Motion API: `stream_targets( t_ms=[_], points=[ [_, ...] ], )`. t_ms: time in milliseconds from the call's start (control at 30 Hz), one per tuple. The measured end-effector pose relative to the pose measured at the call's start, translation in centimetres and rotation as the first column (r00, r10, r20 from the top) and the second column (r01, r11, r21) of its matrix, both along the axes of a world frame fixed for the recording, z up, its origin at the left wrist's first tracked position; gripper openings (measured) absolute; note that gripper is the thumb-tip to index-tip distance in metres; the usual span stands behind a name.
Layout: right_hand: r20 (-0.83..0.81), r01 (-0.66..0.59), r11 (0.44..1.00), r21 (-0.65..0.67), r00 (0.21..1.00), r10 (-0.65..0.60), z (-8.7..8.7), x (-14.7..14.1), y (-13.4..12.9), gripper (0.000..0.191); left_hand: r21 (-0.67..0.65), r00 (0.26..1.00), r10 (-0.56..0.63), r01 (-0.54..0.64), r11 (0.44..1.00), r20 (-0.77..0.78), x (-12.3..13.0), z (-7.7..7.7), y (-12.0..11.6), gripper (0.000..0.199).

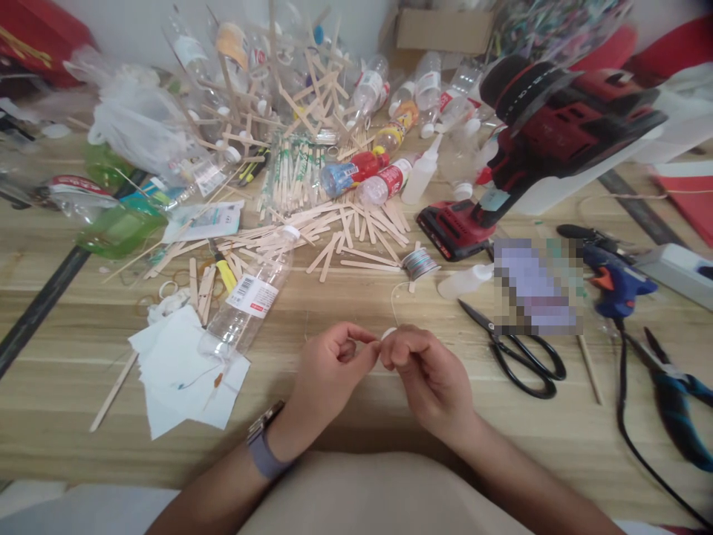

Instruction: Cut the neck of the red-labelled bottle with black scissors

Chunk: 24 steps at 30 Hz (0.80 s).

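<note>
Both forearms are brought in from the lower edge and angled inward, so that the left hand (331, 383) and the right hand (437, 379) are met fingertip to fingertip above the near part of the wooden table (345, 297). The left wrist, banded by a watch (267, 438), is turned thumb side up; its thumb and index finger are drawn together and pointed at the right fingertips, the other fingers being folded, and whether anything thin is pinched there cannot be told. The right fingers are curled in toward the thumb and closed on a small white piece (388, 333), which is mostly hidden by them. A pale cord (393, 301) is seen looped between that piece and a spool (422, 263), which is set on the table beyond the right hand. The hands are flanked by a clear bottle (250, 297) on the left and black-handled scissors (523, 353) on the right.
</note>
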State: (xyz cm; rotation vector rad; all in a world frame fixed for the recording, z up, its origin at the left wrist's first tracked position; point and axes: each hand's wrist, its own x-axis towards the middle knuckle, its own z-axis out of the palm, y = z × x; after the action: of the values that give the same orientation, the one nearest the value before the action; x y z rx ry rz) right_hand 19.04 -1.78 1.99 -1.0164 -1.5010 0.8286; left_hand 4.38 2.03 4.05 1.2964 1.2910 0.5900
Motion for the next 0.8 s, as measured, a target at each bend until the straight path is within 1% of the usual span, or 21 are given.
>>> stream_targets(
  t_ms=[100, 200, 267, 400, 500, 600, 700, 800],
  points=[
    [-0.149, -0.003, 0.999, -0.040, 0.989, -0.003, 0.0, -0.2, 0.0, 0.013, -0.041, 0.998, -0.003, 0.006, 0.999, 0.058, -0.1, -0.2, 0.2, 0.020],
    [-0.304, -0.031, 0.993, -0.116, 0.953, -0.006, 0.0, -0.5, 0.0, 0.012, -0.080, 0.993, 0.005, 0.004, 0.997, 0.114, -0.1, -0.3, 0.2, 0.022],
    [-0.406, -0.039, 0.978, -0.205, 0.912, -0.049, 0.0, -0.7, 0.1, 0.013, -0.101, 0.990, 0.008, 0.007, 0.995, 0.144, 0.0, -0.3, 0.2, 0.023],
    [-0.561, -0.084, 0.924, -0.374, 0.814, -0.153, 0.2, -0.9, 0.4, 0.016, -0.122, 0.986, 0.022, -0.001, 0.993, 0.168, -0.1, -0.5, 0.2, 0.023],
    [-0.625, -0.127, 0.878, -0.461, 0.749, -0.220, 0.5, -1.0, 0.7, 0.022, -0.128, 0.982, 0.031, -0.007, 0.992, 0.188, -0.1, -0.9, 0.2, 0.022],
    [-0.655, -0.165, 0.835, -0.525, 0.705, -0.272, 0.7, -0.9, 1.0, 0.028, -0.144, 0.976, 0.032, -0.001, 0.990, 0.214, -0.2, -1.2, 0.3, 0.021],
    [-0.692, -0.212, 0.824, -0.526, 0.669, -0.269, 0.7, -0.8, 1.0, 0.026, -0.147, 0.976, 0.023, 0.009, 0.989, 0.217, -0.2, -1.3, 0.3, 0.021],
    [-0.695, -0.239, 0.833, -0.500, 0.684, -0.221, 0.6, -0.7, 0.9, 0.022, -0.122, 0.984, 0.007, 0.016, 0.992, 0.181, -0.2, -1.2, 0.3, 0.022]
  ],
)
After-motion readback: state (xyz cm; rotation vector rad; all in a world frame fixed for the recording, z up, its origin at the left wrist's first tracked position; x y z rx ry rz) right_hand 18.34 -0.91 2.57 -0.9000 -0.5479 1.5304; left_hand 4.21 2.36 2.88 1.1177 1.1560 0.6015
